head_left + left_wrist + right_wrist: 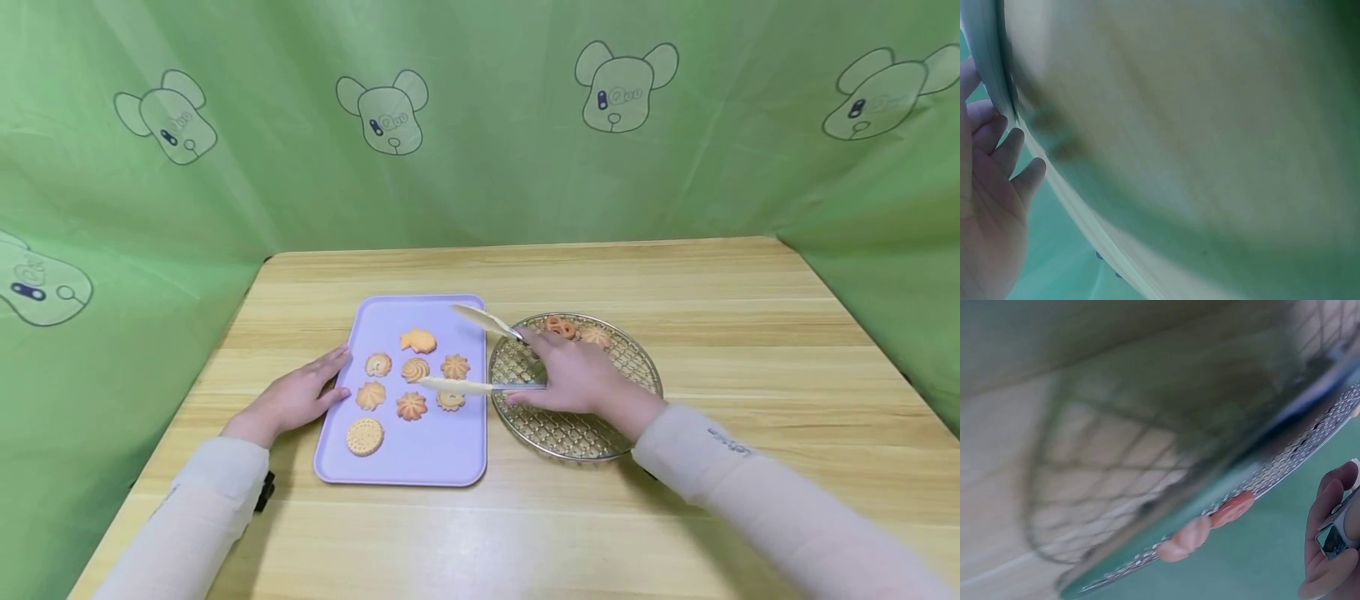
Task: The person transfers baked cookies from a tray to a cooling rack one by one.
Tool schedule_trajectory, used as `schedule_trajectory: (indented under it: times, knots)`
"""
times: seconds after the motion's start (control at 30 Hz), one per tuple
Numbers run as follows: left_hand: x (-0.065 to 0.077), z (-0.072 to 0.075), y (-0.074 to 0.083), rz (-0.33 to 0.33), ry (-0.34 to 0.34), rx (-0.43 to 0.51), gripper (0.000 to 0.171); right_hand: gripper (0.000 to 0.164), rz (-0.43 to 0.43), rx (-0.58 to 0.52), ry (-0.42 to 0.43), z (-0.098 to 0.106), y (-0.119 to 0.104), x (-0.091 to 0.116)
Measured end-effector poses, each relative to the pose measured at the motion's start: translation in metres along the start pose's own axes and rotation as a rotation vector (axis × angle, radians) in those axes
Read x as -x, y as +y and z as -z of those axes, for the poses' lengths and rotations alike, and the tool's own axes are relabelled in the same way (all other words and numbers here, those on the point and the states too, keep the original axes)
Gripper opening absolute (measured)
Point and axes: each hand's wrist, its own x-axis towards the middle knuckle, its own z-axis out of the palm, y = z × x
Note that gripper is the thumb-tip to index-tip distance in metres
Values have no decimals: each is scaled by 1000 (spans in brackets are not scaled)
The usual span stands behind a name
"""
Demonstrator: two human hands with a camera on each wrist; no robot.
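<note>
My right hand (573, 375) holds a pair of tongs (459, 385) with pale tips and metal arms. Their arms are spread apart over the right part of the purple tray (442, 458), with nothing between the tips. The lower tip overlaps a round cookie with a pale center (451, 401) in the head view. Several cookies lie on this tray, among them a fish-shaped cookie (417, 340), a swirl cookie (415, 370) and a round dotted biscuit (365, 437). At the tray's left edge rests my left hand (292, 400), fingers extended, thumb touching the rim.
Right of the tray stands a round wire rack (577, 433), partly under my right hand. Near its far rim are a pretzel-shaped cookie (560, 327) and a flower-shaped cookie (596, 336). Green curtains (510, 192) enclose the wooden table (555, 533) at the back and sides.
</note>
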Motion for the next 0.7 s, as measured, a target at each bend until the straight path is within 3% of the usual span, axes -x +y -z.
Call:
schedule_trajectory:
  times: [0.47, 0.7]
  knots:
    - [0, 0, -1, -4, -2, -7, 64, 107, 61, 44, -42, -6, -26, -12]
    - [-1, -1, -2, -7, -5, -9, 64, 105, 133, 79, -31, -8, -40, -18]
